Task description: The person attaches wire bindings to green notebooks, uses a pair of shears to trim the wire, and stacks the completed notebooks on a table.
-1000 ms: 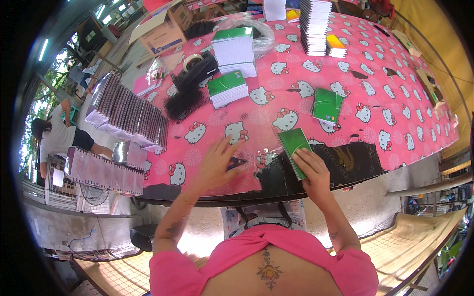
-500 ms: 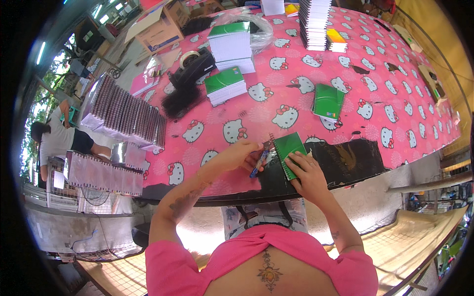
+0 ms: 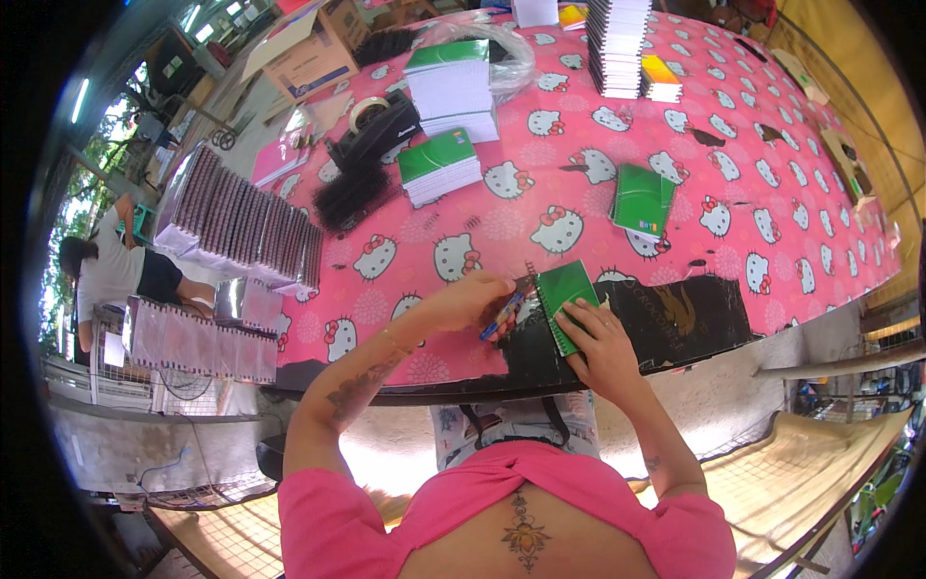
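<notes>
A green spiral notebook [image 3: 563, 282] lies on the black patch of the table edge in front of me, its coil along the left side. My right hand [image 3: 603, 338] holds it, fingers across the cover and thumb at the lower edge. Just left of the coil, my left hand [image 3: 479, 301] is closed around a small blue-handled tool [image 3: 503, 316]; its exact kind is hard to make out. A dark coil end [image 3: 530, 268] sticks up past the notebook's top left corner, close to the left fingertips.
Beyond lie another green notebook [image 3: 642, 200] and green-covered stacks [image 3: 440, 166]. A black tape dispenser [image 3: 376, 132] stands by black coils [image 3: 353, 200]. Long rows of bound notebooks [image 3: 236, 227] line the left edge. A tall stack [image 3: 617, 48] and cardboard box [image 3: 307, 53] are farther back. Another person [image 3: 130, 256] is at left.
The blue-handled tool has tilted and shifted slightly left in my left hand. The right hand and the notebook have hardly moved.
</notes>
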`<action>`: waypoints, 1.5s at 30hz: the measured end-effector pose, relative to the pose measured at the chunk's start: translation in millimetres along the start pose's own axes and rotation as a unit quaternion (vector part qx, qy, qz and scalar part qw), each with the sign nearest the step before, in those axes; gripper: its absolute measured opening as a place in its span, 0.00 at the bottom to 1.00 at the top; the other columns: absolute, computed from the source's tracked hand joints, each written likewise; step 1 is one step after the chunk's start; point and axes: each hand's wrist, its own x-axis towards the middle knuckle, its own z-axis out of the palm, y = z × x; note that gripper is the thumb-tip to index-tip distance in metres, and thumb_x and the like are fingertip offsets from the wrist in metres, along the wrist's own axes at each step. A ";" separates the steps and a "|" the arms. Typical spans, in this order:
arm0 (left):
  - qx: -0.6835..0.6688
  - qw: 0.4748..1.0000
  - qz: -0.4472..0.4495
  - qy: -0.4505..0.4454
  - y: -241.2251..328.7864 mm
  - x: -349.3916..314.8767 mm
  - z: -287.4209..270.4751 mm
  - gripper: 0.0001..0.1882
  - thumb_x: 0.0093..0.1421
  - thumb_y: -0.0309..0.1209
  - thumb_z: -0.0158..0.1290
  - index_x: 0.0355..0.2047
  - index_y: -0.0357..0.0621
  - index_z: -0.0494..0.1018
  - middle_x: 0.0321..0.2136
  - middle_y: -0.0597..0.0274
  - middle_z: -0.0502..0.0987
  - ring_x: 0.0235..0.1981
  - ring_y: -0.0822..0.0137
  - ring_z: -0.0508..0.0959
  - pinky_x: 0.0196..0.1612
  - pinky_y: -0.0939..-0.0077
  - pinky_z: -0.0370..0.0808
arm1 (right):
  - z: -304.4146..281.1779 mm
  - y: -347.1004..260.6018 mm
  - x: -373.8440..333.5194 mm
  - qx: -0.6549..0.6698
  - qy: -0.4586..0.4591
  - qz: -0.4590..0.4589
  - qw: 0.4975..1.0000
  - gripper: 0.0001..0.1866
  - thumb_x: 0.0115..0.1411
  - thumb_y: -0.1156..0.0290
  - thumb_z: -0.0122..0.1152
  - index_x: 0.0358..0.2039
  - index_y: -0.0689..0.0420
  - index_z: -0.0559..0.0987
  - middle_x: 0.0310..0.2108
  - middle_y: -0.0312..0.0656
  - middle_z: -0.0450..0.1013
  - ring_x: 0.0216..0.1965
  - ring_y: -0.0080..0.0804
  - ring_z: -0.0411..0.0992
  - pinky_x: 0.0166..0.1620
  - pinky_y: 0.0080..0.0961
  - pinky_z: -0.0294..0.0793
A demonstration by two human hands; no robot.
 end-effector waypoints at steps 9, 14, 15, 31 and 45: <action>0.011 1.000 0.009 0.005 2.6 -9.4 9.4 0.17 0.73 0.39 0.43 0.44 0.35 0.71 0.29 0.53 0.79 0.22 0.64 0.79 0.24 0.72 0.78 | -0.5 -2.0 -0.1 -0.002 0.004 0.011 1.000 0.29 0.52 0.71 0.63 0.58 0.55 0.75 0.61 0.42 0.68 0.65 0.43 0.63 0.66 0.47 0.62; 0.090 0.995 0.016 0.027 -5.3 -5.0 -1.0 0.18 0.71 0.40 0.46 0.40 0.35 0.74 0.31 0.50 0.80 0.28 0.57 0.82 0.29 0.63 0.80 | -0.1 -3.7 0.0 -0.003 0.008 0.004 1.000 0.29 0.52 0.71 0.63 0.58 0.55 0.75 0.60 0.42 0.69 0.65 0.44 0.64 0.66 0.47 0.62; 0.090 0.995 0.017 0.027 -4.8 -6.0 1.4 0.18 0.71 0.40 0.46 0.40 0.35 0.74 0.31 0.50 0.80 0.28 0.57 0.82 0.29 0.63 0.80 | -0.2 -4.0 0.1 -0.003 0.008 0.004 1.000 0.29 0.52 0.71 0.63 0.58 0.55 0.75 0.60 0.42 0.69 0.65 0.43 0.64 0.66 0.47 0.62; 0.623 0.652 0.327 0.282 -16.2 -34.2 -20.6 0.22 0.60 0.40 0.58 0.53 0.46 0.74 0.47 0.49 0.73 0.49 0.47 0.74 0.48 0.56 0.73 | -58.4 34.2 54.0 0.023 0.306 0.048 0.950 0.32 0.50 0.87 0.58 0.59 0.57 0.74 0.54 0.50 0.73 0.57 0.47 0.71 0.59 0.39 0.70; 0.626 0.405 0.465 0.477 59.8 41.5 -100.0 0.19 0.57 0.28 0.57 0.50 0.38 0.75 0.50 0.46 0.74 0.52 0.45 0.74 0.56 0.53 0.71 | -97.7 245.0 120.4 0.632 0.149 0.033 0.760 0.16 0.49 0.95 0.48 0.29 0.59 0.77 0.63 0.46 0.65 0.60 0.39 0.66 0.61 0.33 0.65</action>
